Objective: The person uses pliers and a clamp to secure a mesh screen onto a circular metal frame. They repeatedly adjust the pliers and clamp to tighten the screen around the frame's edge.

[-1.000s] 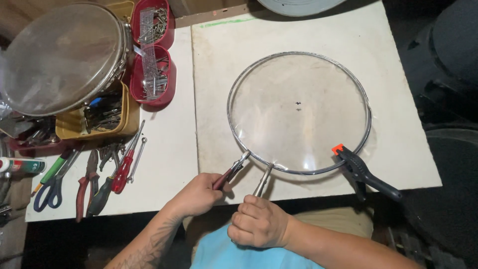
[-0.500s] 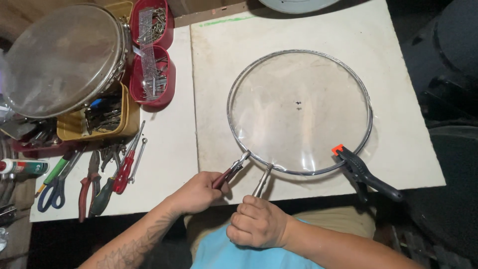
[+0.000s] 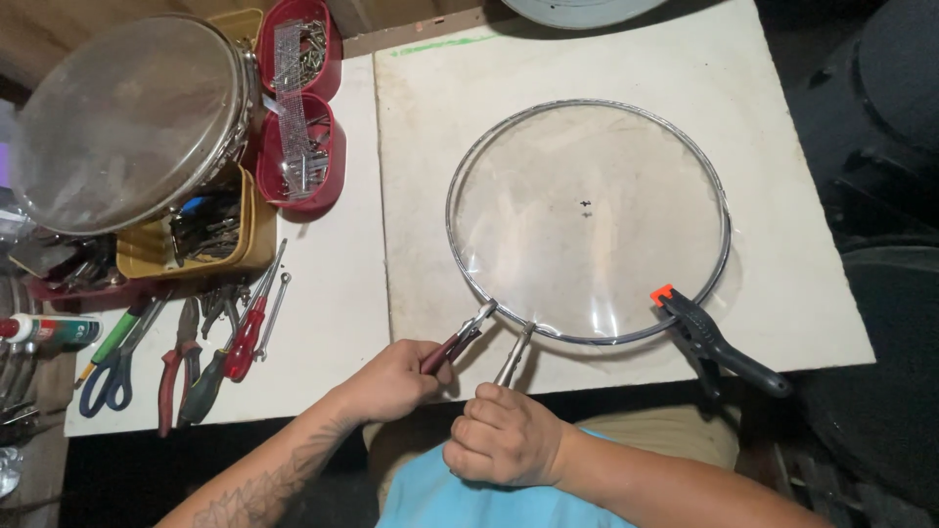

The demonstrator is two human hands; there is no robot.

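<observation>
At the white board's (image 3: 802, 293) near edge, both hands, left (image 3: 386, 379) and right (image 3: 504, 435), grip pliers (image 3: 460, 340) on the glass lid's rim (image 3: 587, 220).

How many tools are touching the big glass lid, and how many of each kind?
Pliers gripping the rim of the glass lid: 2, red-handled pliers in the left hand and silver pliers in the right hand
Black spring clamp with an orange tip, clipped on the rim: 1
Total: 3
</observation>
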